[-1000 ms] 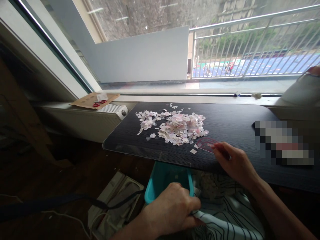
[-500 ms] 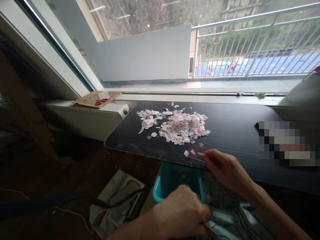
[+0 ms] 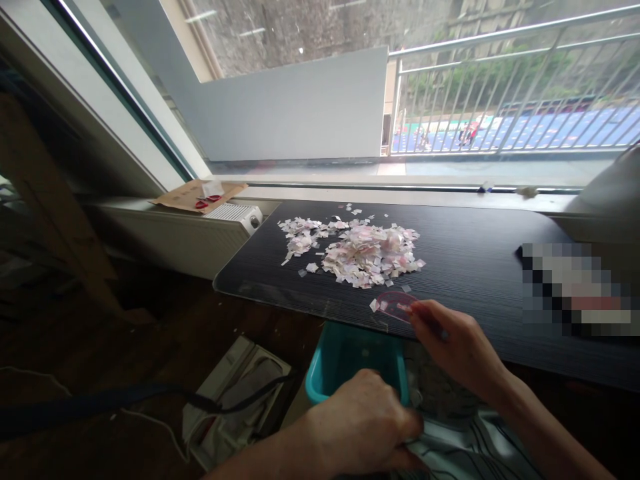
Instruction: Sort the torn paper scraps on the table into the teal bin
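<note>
My right hand [image 3: 453, 333] pinches a thin, see-through pink plastic piece [image 3: 395, 305] with a rounded outline, low over the front edge of the black table [image 3: 470, 260]. A small white paper scrap [image 3: 374, 305] lies at the plastic piece's left end. Behind it, a heap of small cut paper scraps [image 3: 370, 250] spreads across the tabletop. My left hand [image 3: 363, 420] is closed over the near rim of a teal bin [image 3: 320, 367], just below the table edge; its fingertips are hidden. A pale scrap [image 3: 366, 352] shows inside the bin.
Red-handled scissors [image 3: 203, 202] lie on a brown paper envelope [image 3: 175, 198] on the radiator [image 3: 200, 233] at left. A blurred-out item [image 3: 575, 287] rests on the table's right side. A white box-like object [image 3: 235, 400] and a dark strap [image 3: 150, 393] are at lower left.
The whole view has shifted slightly to the right. Both hands, the pink plastic piece and the scraps keep nearly the same places relative to each other.
</note>
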